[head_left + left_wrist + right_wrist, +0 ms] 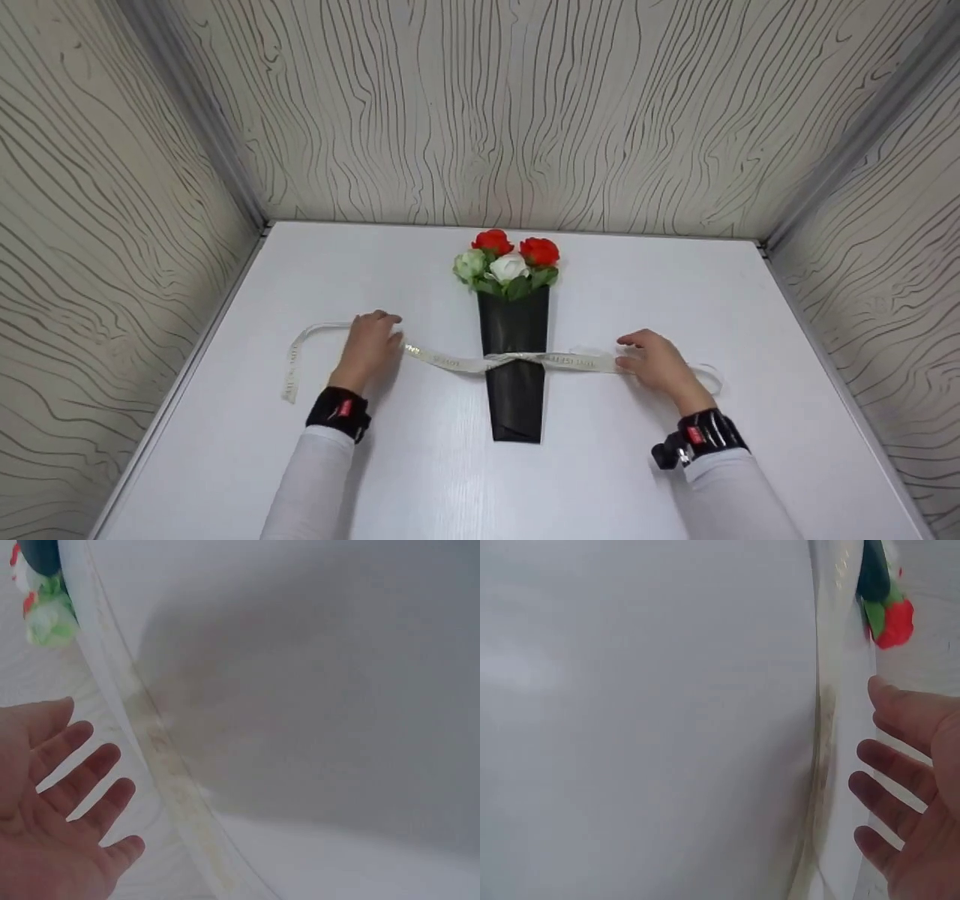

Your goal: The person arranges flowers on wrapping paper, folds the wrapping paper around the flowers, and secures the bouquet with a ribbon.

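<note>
A small bouquet lies on the table, its red, white and pale green flowers pointing away from me and its stems inside a black wrapper. A cream ribbon with gold lettering crosses over the wrapper's middle and runs out to both sides, twisted where it overlaps itself. My left hand hovers over the ribbon's left part, fingers spread and holding nothing, as the left wrist view shows. On the other side my right hand is held over the ribbon's right part, its fingers apart and relaxed.
The white table has wood-grain patterned panels at its back and sides, joined by grey corner posts. The ribbon's left tail bends toward me; a loop of its right end curls beside my right wrist.
</note>
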`<state>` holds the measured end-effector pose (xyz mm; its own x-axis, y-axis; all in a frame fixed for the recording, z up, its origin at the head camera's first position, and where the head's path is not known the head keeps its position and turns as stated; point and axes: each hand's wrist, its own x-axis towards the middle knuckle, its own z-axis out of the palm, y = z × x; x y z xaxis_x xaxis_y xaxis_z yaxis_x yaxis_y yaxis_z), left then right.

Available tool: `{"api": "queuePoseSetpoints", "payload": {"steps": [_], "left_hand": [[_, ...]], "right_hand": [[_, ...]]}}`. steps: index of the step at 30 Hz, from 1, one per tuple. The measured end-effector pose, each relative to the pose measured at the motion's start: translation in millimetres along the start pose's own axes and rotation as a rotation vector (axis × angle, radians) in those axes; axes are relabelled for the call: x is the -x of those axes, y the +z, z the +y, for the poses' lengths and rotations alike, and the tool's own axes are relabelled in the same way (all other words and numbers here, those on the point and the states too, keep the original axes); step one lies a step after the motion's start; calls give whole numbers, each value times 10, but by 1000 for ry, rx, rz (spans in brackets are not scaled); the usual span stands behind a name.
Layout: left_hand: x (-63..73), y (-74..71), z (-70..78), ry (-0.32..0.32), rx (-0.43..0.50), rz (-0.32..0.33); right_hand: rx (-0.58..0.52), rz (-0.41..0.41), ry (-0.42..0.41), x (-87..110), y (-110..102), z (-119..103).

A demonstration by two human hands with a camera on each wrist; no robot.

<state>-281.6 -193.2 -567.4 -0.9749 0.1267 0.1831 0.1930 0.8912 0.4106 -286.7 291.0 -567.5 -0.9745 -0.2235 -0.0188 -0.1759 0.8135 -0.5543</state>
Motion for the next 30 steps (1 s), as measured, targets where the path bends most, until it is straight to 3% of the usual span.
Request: {"api": "queuePoseSetpoints", "payload": {"steps": [4, 8, 11, 19, 25, 30], "left_hand": [[-42, 173, 358, 147, 62, -151], [-30, 298, 524, 255, 66, -222], [-9, 352, 554, 246, 55, -238], [29, 361, 508, 211, 15, -266], [83, 338, 463, 179, 18, -319], [104, 334, 416, 171, 5, -322]], "right_hand": [[20, -32, -115, -101, 199, -270], [44, -34, -209, -148, 315, -407], [48, -37, -227, -159, 360, -429], [-34, -114, -92, -116, 341, -413], [-76, -103, -121, -120, 297, -410], [-68, -113, -125, -129, 299, -388]]}}
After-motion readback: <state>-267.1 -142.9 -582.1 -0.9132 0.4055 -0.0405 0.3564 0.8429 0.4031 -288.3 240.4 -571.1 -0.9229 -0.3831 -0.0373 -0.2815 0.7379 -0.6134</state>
